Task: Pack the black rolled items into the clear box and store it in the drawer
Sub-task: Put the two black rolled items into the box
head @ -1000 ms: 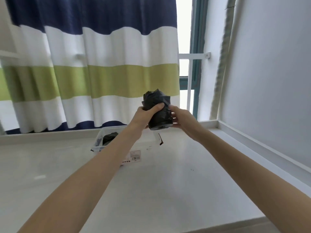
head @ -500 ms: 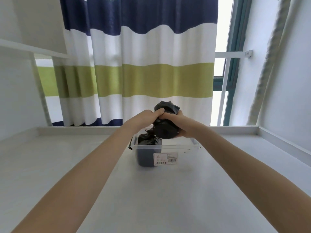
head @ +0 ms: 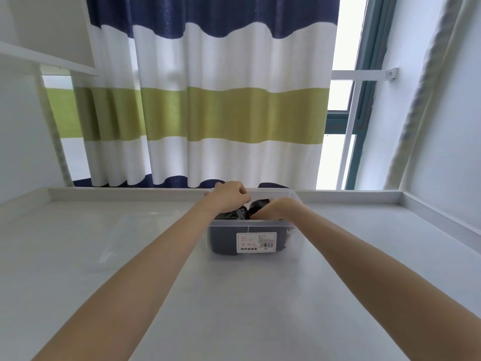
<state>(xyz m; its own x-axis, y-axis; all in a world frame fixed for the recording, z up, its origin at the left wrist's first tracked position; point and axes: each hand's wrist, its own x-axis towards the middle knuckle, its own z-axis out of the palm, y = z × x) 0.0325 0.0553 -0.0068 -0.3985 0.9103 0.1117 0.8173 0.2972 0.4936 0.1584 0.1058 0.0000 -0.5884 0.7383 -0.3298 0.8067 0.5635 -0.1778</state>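
A clear plastic box (head: 282, 226) with a white barcode label stands at the far middle of the white table (head: 234, 295), close to the back rim. Black rolled items fill it; one dark roll (head: 226, 243) shows through the front wall. My left hand (head: 229, 195) and my right hand (head: 277, 208) both reach into the top of the box and press on a black roll (head: 256, 206) that sticks up above the rim. Fingers of both hands are curled on that roll. No drawer is in view.
A striped curtain (head: 208, 113) in navy, white and green hangs right behind the table. A raised white rim (head: 125, 192) runs along the back and right side. A white shelf (head: 46, 58) juts out at upper left; a window frame (head: 361, 100) stands at right.
Both hands have carried the black roll from mid-air down into the clear box. The camera has turned so that the box now sits centred and nearer.
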